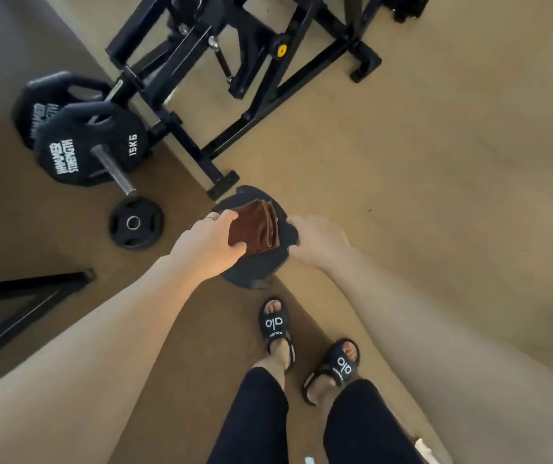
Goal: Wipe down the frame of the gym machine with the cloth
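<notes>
A folded brown cloth (257,229) lies on a black weight plate (261,266) on the floor in front of my feet. My left hand (208,244) grips the cloth's left edge, thumb below and fingers curled over the top. At the plate's right rim is my right hand (318,239), blurred; whether its fingers curl round the rim does not show. The black frame of the gym machine (251,118) stands beyond the plate, its foot (223,184) close to the plate's far edge.
Two large black plates (91,142) sit on a steel peg at the left, with a small plate (136,223) flat on the floor below them. Another black frame (24,306) crosses the left edge. My sandalled feet (302,346) stand just behind the plate.
</notes>
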Tool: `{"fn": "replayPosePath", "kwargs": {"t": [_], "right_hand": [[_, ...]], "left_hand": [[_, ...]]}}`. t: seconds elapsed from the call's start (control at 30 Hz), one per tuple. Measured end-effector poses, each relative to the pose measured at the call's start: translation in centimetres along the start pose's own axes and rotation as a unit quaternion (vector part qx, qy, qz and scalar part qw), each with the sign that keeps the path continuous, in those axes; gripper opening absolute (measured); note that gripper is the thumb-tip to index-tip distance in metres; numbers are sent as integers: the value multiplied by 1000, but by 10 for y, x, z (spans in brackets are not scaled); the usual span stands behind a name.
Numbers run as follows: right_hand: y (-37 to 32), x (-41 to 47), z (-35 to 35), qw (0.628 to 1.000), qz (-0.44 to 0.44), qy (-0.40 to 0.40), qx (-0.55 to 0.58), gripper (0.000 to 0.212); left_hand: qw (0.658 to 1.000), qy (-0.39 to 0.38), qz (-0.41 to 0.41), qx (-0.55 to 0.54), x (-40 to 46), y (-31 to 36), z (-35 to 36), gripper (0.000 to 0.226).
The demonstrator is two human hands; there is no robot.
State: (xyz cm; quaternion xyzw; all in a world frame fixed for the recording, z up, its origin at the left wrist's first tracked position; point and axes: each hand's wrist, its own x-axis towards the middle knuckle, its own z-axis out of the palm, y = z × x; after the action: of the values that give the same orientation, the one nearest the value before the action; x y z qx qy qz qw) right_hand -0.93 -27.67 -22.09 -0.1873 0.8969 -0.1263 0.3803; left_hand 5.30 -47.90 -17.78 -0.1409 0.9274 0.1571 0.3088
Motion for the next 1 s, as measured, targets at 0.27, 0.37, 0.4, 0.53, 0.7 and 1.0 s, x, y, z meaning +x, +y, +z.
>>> {"fn": "replayPosePath", "kwargs": {"t": [0.27, 0.37, 0.4, 0.53, 0.7, 1.0], "right_hand": [[-30, 132, 108, 991, 73, -31, 105, 73], [-32, 157, 134, 980, 133, 10, 149, 73], [-32, 162, 140, 979, 143, 25, 145, 71], [-31, 176, 150, 954, 173, 68, 236, 60], [-41, 165, 118, 848, 222, 19, 481, 43], [-79, 80, -33, 667, 200, 73, 714, 55]], "left_hand": [[998, -40, -1, -54, 111, -58, 103, 74], [994, -69, -8, -79, 137, -70, 134, 78], [993, -83, -8, -87, 143, -73, 141, 80], [984, -134, 5, -120, 153, -84, 154, 88], [977, -152, -8, -152, 142, -82, 133, 98], [965, -36, 57, -253, 84, -17, -2, 85]]}}
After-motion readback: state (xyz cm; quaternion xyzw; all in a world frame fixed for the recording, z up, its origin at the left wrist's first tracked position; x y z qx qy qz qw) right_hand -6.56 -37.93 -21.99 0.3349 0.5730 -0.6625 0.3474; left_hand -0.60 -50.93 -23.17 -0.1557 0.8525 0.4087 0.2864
